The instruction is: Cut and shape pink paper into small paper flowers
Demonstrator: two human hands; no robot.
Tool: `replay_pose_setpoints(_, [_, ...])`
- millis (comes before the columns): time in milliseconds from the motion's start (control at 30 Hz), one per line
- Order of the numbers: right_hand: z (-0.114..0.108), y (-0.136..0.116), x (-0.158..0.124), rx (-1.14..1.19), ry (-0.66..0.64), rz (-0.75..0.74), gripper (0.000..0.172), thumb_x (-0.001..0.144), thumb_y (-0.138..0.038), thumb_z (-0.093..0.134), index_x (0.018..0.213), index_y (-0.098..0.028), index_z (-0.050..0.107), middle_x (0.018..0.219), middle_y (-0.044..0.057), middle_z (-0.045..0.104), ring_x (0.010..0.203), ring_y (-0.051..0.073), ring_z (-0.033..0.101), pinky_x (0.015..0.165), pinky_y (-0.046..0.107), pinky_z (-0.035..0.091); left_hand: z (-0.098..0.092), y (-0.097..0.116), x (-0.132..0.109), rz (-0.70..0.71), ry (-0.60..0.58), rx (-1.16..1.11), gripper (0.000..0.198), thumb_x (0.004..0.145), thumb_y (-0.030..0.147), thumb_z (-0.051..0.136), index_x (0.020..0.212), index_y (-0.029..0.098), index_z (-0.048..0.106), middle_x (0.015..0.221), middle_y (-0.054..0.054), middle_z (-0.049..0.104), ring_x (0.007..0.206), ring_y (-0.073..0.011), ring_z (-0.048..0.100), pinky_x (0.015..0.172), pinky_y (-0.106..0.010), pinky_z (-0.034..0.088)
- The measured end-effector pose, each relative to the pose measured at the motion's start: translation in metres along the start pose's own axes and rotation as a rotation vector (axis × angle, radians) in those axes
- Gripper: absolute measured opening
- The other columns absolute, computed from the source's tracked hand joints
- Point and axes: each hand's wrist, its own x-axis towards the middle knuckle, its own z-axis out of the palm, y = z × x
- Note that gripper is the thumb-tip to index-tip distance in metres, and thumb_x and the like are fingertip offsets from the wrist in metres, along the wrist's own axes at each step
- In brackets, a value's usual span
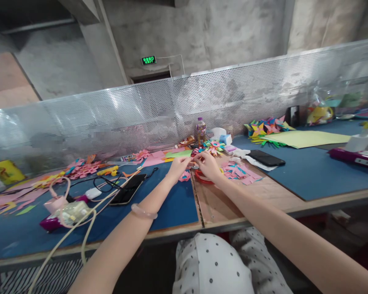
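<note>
My left hand (180,166) and my right hand (206,164) meet over the table's middle, fingers pinched close together. Whatever lies between the fingertips is too small to make out. Just below my left hand is a pink paper flower (185,176). Red loops (202,177) lie under my right hand, partly hidden by it. Pink and blue paper strips (241,172) are scattered to the right of my right hand. Behind the hands sits a multicoloured paper flower (214,148).
A bottle (200,130) stands by the perforated metal screen (141,108). One black phone (266,158) lies right, another (129,189) left among cables. A purple power strip (50,223) is at the left, with cords hanging over the table's front edge (159,233).
</note>
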Motion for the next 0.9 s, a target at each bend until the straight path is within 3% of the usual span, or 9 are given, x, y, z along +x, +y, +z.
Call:
replay_pose_setpoints(633, [0.002,0.005,0.0,-0.001,0.021,-0.001,0.01,0.074,-0.013,0.052,0.068,-0.018,0.058,0.076,0.003,0.056,0.072,0.016,0.051,0.069,0.029,0.041,-0.003,0.003,-0.001,0.14,-0.032,0.255,0.03,0.078,0.031,0.049,0.089,0.012,0.07,0.083,-0.008,0.071,0.079,-0.0201,0.064,0.07,-0.029,0.049])
replay_pose_setpoints(767, [0.003,0.009,0.001,0.008,0.06,-0.026,0.001,0.073,-0.017,0.056,0.073,-0.018,0.057,0.08,0.004,0.055,0.075,0.017,0.051,0.071,0.03,0.042,-0.003,0.002,-0.001,0.163,-0.036,0.264,0.032,0.078,0.031,0.048,0.091,0.011,0.07,0.082,-0.008,0.07,0.078,-0.0199,0.064,0.07,-0.029,0.049])
replay_pose_setpoints(900, [0.003,0.011,0.001,0.032,0.056,-0.004,0.005,0.074,-0.021,0.057,0.077,-0.018,0.059,0.083,0.005,0.053,0.076,0.017,0.051,0.071,0.031,0.043,-0.004,-0.002,0.001,0.182,-0.039,0.257,0.033,0.078,0.032,0.047,0.093,0.012,0.069,0.082,-0.008,0.07,0.077,-0.0193,0.064,0.069,-0.029,0.049])
